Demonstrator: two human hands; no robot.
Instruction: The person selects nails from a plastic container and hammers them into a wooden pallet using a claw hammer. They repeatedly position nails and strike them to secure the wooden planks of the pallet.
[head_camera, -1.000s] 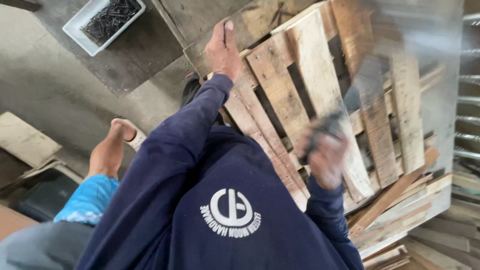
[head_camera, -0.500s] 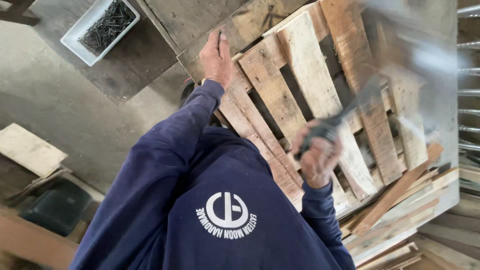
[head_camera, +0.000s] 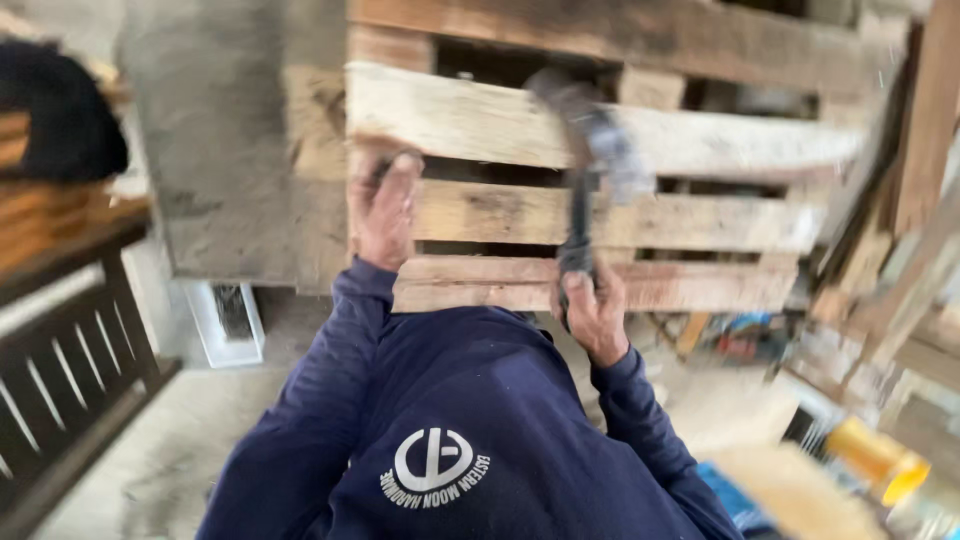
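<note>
Clearly, the right hand (head_camera: 597, 315) has its fingers closed around the lower end of a dark hammer with a blurred grey head (head_camera: 585, 175), which is raised in front of the weathered wooden pallet (head_camera: 700, 140). The left hand (head_camera: 383, 210) lies flat on a pallet slat, fingers spread and gripping nothing. I judge the hammer stiff and heavy at the top, so holding low on the handle suits it; the pallet looks rough, rigid and heavy.
</note>
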